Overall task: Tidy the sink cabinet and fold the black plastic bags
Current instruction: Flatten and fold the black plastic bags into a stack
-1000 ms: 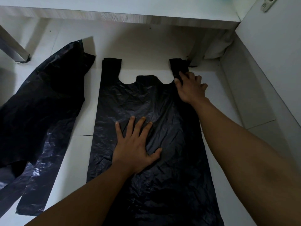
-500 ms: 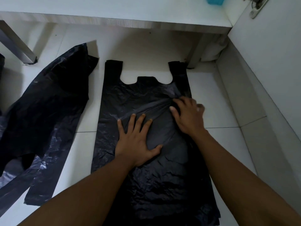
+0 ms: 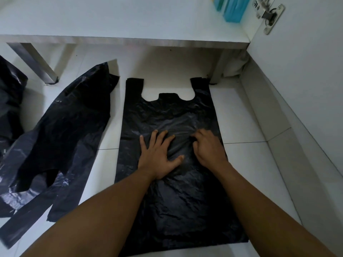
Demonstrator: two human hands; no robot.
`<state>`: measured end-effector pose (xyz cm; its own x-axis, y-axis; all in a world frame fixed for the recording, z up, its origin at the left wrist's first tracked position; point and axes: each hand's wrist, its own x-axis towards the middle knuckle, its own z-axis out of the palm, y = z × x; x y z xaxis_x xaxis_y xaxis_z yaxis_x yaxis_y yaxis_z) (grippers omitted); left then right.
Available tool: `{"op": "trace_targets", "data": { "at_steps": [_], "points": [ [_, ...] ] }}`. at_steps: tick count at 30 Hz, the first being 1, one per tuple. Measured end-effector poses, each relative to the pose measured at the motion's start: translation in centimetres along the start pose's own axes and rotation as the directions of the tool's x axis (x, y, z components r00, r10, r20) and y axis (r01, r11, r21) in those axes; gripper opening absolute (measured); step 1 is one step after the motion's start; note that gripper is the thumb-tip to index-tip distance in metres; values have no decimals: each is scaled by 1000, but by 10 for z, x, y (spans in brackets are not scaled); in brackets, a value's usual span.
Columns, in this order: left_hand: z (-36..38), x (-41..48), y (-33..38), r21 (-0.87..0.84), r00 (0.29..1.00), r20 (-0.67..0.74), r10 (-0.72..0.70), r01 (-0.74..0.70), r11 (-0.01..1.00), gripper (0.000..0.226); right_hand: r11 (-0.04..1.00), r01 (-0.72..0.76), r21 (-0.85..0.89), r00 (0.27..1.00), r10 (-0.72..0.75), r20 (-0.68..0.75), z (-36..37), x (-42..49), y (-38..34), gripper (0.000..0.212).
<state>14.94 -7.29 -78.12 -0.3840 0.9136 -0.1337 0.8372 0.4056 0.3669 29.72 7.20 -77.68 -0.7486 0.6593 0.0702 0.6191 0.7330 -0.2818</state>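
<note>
A black plastic bag point(image 3: 167, 115) lies spread flat on the white floor tiles, its two handles pointing toward the cabinet. My left hand point(image 3: 157, 154) presses flat on the bag's middle with fingers apart. My right hand point(image 3: 209, 147) rests beside it on the bag's right half, fingers curled down onto the plastic. Neither hand lifts the bag. A second black bag point(image 3: 61, 138) lies crumpled and slanted on the floor to the left, untouched. Part of another black bag point(image 3: 9, 97) shows at the far left edge.
The white cabinet floor shelf point(image 3: 130, 21) runs across the top, with blue boxes point(image 3: 233, 8) at its right. An open cabinet door point(image 3: 297, 71) with a metal hinge point(image 3: 269, 15) stands on the right. A metal leg point(image 3: 35, 64) stands at the left.
My right hand slid from the bag's right handle down to its middle, beside my left hand. The creases under it have flattened. The view has tilted up, showing more of the cabinet.
</note>
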Motion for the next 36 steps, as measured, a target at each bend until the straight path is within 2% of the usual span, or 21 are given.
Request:
{"op": "trace_targets", "data": {
  "at_steps": [3,5,8,10,11,13,15,16,18,23,28,32,36],
  "points": [
    [-16,0,-1,-307,999,6,-34,34,951,94,999,-26,30,1000,26,13,-3,-4,-5,31],
    [-27,-5,-5,-381,998,-50,-39,17,925,95,999,-21,48,1000,20,13,-4,-7,-9,32],
    [-30,-29,-15,-145,977,-195,83,-112,983,88,997,-39,63,999,37,37,-8,-8,-10,35],
    [-25,-55,-22,-8,957,-241,163,-170,985,83,994,-51,95,997,45,64,-13,-9,-11,37],
    [-21,-68,-26,30,955,-242,173,-171,985,82,990,-55,133,997,48,57,-17,-12,-13,37],
    [-10,-91,-35,76,960,-217,175,-162,984,82,979,-15,204,999,25,-43,-21,-24,-22,36],
    [0,-109,-46,135,965,-183,189,-166,977,83,981,66,182,992,-44,-122,-17,-45,-39,31],
    [4,-115,-50,162,969,-166,183,-156,974,83,984,103,146,989,-86,-117,-11,-56,-49,29],
    [10,-122,-54,163,979,-146,139,-115,980,84,989,123,78,991,-119,-61,4,-75,-67,30],
    [13,-122,-45,181,991,-105,84,-64,981,92,997,73,-8,997,-72,32,28,-89,-78,39],
    [8,-128,-36,210,981,-139,135,-104,972,93,997,71,16,997,-71,9,20,-90,-80,33],
    [17,-133,-38,215,982,-90,164,-141,966,95,998,66,-14,998,-66,1,31,-105,-95,28],
    [20,-136,-46,190,977,-85,193,-174,966,93,999,44,-15,999,-44,3,36,-112,-99,32]
  ]
}}
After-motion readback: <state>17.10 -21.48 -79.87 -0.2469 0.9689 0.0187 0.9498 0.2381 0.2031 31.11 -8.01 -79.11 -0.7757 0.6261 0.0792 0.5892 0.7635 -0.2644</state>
